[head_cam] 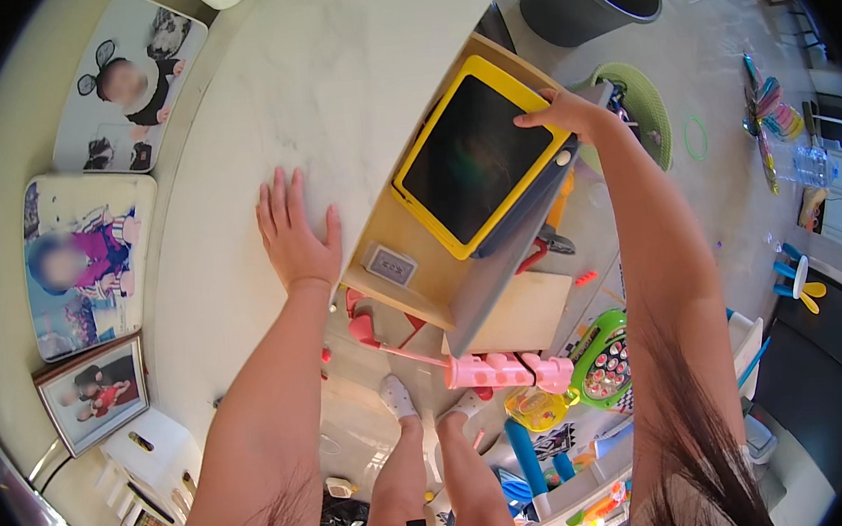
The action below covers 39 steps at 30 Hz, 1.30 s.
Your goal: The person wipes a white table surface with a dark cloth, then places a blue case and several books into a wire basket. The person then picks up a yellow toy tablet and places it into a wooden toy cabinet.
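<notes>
My left hand (300, 240) lies palm down on the white marbled tabletop (228, 122), with its thumb spread from the fingers and nothing held. A drawer (381, 240) with a grey front stands pulled out from under the top. My right hand (562, 115) grips one corner of a yellow-framed LCD writing tablet (483, 152), thumb on the dark screen and fingers out of sight beneath. The tablet is tilted over the drawer, its lower end above a dark blue item (515, 217). A deck of cards (391, 264) rests in the drawer's near corner.
Toys crowd the floor, among them a pink plastic golf bag (506, 372) and a green button toy (604, 367). Beyond the drawer are a green basket (652, 119) and a black bucket (586, 0). Photo panels (93, 254) and a framed photo (95, 397) line the wall.
</notes>
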Each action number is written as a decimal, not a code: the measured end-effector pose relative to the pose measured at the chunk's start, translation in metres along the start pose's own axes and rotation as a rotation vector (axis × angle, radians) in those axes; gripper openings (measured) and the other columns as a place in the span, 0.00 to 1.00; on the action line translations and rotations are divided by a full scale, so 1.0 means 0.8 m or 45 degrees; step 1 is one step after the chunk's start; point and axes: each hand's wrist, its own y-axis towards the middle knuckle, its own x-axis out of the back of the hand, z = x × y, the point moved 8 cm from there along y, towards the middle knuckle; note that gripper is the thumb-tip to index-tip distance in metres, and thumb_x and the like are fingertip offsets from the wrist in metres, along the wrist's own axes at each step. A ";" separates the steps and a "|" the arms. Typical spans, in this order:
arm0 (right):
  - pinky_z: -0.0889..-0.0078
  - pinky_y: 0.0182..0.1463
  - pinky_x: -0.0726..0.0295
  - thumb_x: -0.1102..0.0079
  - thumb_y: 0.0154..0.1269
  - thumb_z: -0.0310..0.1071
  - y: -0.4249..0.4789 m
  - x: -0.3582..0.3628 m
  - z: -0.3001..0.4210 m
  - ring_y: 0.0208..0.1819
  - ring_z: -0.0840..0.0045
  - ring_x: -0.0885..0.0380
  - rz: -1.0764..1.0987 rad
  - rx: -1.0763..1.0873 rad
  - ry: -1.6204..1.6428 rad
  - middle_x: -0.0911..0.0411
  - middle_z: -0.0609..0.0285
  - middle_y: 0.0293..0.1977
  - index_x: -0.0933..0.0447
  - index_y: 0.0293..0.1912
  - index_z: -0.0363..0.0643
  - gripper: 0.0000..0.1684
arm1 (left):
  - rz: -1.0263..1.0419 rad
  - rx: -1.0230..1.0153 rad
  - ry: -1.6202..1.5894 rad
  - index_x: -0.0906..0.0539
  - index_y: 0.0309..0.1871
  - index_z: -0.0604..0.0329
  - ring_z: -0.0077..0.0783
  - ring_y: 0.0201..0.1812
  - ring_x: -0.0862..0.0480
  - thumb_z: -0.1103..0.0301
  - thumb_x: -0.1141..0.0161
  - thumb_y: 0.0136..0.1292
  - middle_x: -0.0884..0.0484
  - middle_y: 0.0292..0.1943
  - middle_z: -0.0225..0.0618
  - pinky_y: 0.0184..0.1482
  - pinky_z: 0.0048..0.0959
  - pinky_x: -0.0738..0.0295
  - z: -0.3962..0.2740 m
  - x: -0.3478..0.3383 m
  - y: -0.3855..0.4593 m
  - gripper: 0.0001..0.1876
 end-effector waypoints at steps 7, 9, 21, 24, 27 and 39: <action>0.65 0.67 0.33 0.21 0.46 0.55 0.083 -0.002 -0.027 0.63 0.63 0.28 -0.111 0.126 -0.291 0.24 0.54 0.58 0.30 0.66 0.45 0.51 | 0.063 0.036 -0.021 0.37 0.73 0.51 0.49 0.76 0.46 0.60 0.43 0.65 0.41 0.75 0.37 0.76 0.45 0.51 -0.001 0.005 0.006 0.33; 0.66 0.68 0.32 0.20 0.43 0.56 0.107 0.001 -0.030 0.64 0.60 0.29 -0.205 0.206 -0.339 0.25 0.50 0.61 0.29 0.65 0.43 0.52 | 0.063 0.023 -0.032 0.37 0.73 0.51 0.49 0.76 0.46 0.60 0.43 0.65 0.41 0.75 0.37 0.76 0.45 0.51 -0.005 0.004 0.008 0.33; 0.53 0.78 0.57 0.29 0.57 0.38 -0.035 -0.192 -0.061 0.76 0.45 0.58 -1.185 0.037 0.364 0.59 0.36 0.75 0.62 0.76 0.38 0.61 | 0.008 -0.017 -0.013 0.36 0.73 0.53 0.52 0.75 0.45 0.59 0.45 0.66 0.40 0.75 0.39 0.76 0.48 0.51 -0.002 0.004 0.007 0.32; 0.55 0.79 0.61 0.28 0.56 0.43 -0.033 -0.225 -0.062 0.78 0.47 0.63 -1.149 -0.041 0.251 0.65 0.37 0.76 0.65 0.76 0.34 0.64 | 0.021 -0.022 -0.027 0.36 0.73 0.54 0.52 0.75 0.44 0.59 0.46 0.66 0.40 0.75 0.39 0.76 0.48 0.51 -0.007 0.004 0.009 0.31; 0.55 0.79 0.61 0.27 0.55 0.45 -0.024 -0.226 -0.062 0.78 0.48 0.63 -1.185 -0.130 0.257 0.66 0.39 0.76 0.66 0.76 0.35 0.66 | 0.019 -0.031 -0.037 0.36 0.73 0.54 0.51 0.75 0.44 0.60 0.46 0.66 0.40 0.75 0.39 0.76 0.47 0.51 -0.010 0.004 0.009 0.31; 0.59 0.74 0.44 0.34 0.61 0.36 -0.106 -0.198 -0.046 0.74 0.52 0.48 -1.004 0.346 0.369 0.50 0.42 0.73 0.41 0.70 0.42 0.41 | 0.003 -0.041 -0.042 0.36 0.73 0.52 0.51 0.75 0.44 0.61 0.44 0.64 0.40 0.75 0.38 0.75 0.47 0.49 -0.010 0.002 0.006 0.33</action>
